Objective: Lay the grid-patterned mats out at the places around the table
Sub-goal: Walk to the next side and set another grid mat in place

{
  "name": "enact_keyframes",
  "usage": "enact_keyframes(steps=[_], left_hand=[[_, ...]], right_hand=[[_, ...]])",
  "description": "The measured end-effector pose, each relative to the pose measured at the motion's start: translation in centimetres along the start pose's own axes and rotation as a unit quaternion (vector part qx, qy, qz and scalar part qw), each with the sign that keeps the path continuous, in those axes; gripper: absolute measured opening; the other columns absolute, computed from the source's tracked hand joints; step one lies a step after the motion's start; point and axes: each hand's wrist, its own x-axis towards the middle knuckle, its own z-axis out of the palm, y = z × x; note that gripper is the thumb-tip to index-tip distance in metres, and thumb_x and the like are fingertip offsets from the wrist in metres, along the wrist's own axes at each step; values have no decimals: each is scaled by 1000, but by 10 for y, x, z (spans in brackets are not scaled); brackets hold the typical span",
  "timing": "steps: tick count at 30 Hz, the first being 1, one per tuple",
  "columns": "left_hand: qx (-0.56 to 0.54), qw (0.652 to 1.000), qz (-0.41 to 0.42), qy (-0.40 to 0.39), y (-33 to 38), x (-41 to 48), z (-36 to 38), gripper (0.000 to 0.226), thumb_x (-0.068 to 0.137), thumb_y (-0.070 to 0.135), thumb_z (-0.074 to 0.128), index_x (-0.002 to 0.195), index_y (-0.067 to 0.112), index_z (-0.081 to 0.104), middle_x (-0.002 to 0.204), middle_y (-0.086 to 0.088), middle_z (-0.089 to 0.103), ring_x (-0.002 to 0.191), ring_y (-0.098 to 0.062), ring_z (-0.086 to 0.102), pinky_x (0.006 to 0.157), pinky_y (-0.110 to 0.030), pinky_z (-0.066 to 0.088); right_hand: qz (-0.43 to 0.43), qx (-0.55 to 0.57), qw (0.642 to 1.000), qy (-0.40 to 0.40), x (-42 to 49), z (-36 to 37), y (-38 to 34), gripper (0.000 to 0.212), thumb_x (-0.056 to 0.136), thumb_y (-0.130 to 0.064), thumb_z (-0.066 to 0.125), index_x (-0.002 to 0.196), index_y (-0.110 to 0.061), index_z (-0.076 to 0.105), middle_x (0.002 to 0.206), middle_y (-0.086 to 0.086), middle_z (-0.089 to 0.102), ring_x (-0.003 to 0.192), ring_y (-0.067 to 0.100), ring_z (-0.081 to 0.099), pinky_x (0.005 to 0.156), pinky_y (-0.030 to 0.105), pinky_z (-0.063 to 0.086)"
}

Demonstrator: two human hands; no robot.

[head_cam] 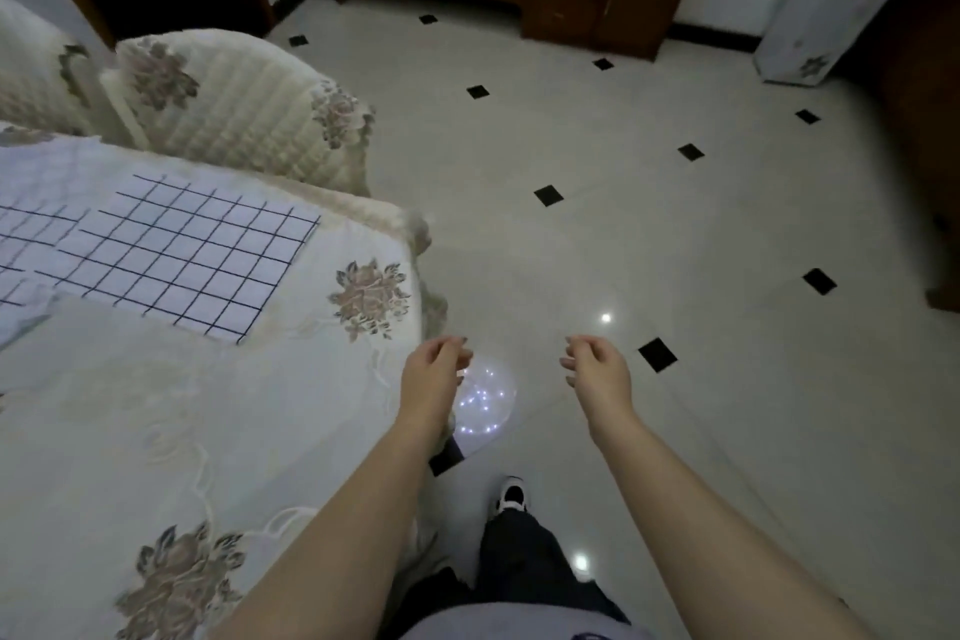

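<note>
Pale tiled floor (623, 224), black diamond insets; cloth-covered counter (130, 405) at left. Nearest mat (176, 255) lies flat by the counter's far right corner, long axis roughly across the view. A second mat (31, 234) sits just beside it at the frame edge. Both hands hang over the floor, empty, fingers (457, 353) loosely curled. The mat lies ahead-left of the left hand (434, 377), the nearer; the right hand (597, 372) is farther.

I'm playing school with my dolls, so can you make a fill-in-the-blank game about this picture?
1. The left hand and the right hand hold ____.
2. The small diamonds set in the floor are coloured ____.
3. The cloth under the mat is printed with ____.

Missing words: nothing; black; flowers.
</note>
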Motion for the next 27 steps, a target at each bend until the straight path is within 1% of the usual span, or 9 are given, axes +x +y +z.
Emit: enact_keyframes(steps=[3, 6, 8, 12, 16, 19, 24, 27], left_hand=[[18, 1000, -2, -18, 2, 13, 26, 19, 93, 21, 50, 101, 13, 67, 95, -7, 69, 95, -20, 66, 86, -33, 52], [24, 1000, 2, -17, 12, 33, 52, 18, 93, 19, 48, 96, 17, 66, 93, -6, 70, 94, -19, 66, 88, -34, 52], [21, 1000, 6, -6, 22, 52, 73, 19, 94, 17, 47, 93, 17, 66, 92, -8, 69, 92, -20, 65, 87, -34, 51], [13, 1000, 11, 19, 42, 101, 122, 20, 94, 17, 46, 95, 15, 65, 93, -9, 69, 94, -22, 65, 86, -34, 50], [2, 999, 14, 42, 69, 144, 170, 21, 94, 17, 45, 96, 14, 65, 92, -12, 69, 94, -24, 65, 86, -35, 51], [-22, 998, 13, 65, 89, 171, 200, 23, 94, 16, 44, 100, 10, 65, 93, -14, 69, 95, -27, 66, 88, -38, 51], [-55, 993, 1, 102, 112, 208, 225, 23, 93, 16, 46, 101, 7, 65, 92, -15, 69, 95, -29, 66, 90, -42, 50], [-69, 990, -6, 122, 124, 230, 228, 21, 92, 17, 47, 99, 8, 65, 94, -16, 69, 97, -29, 67, 90, -41, 51]], right_hand=[[25, 14, 999, 37, 21, -24, 2, 24, 94, -22, 48, 107, -8, 62, 94, 2, 64, 93, 18, 64, 94, 43, 51], [38, 31, 997, 67, 56, -41, 0, 23, 94, -23, 49, 105, -8, 63, 88, 1, 64, 93, 21, 65, 93, 47, 51], [51, 43, 995, 71, 88, -49, -6, 24, 94, -23, 49, 106, -8, 63, 84, -1, 63, 93, 21, 65, 92, 47, 52], [56, 52, 996, 52, 165, -64, -30, 21, 94, -20, 49, 103, -9, 64, 90, 0, 64, 88, 18, 65, 93, 46, 52], [33, 21, 999, 28, 238, -85, -67, 20, 94, -20, 48, 99, -10, 64, 94, 3, 63, 81, 15, 64, 90, 42, 53], [17, 2, 1000, 10, 283, -96, -90, 17, 94, -21, 48, 96, -12, 63, 98, 5, 64, 78, 14, 64, 86, 42, 52], [25, -5, 999, -26, 331, -88, -114, 19, 94, -19, 49, 99, -9, 64, 94, 4, 63, 81, 17, 65, 82, 38, 53], [25, -11, 998, -54, 353, -74, -130, 17, 94, -18, 48, 96, -11, 63, 90, 1, 62, 83, 19, 65, 81, 37, 53]])
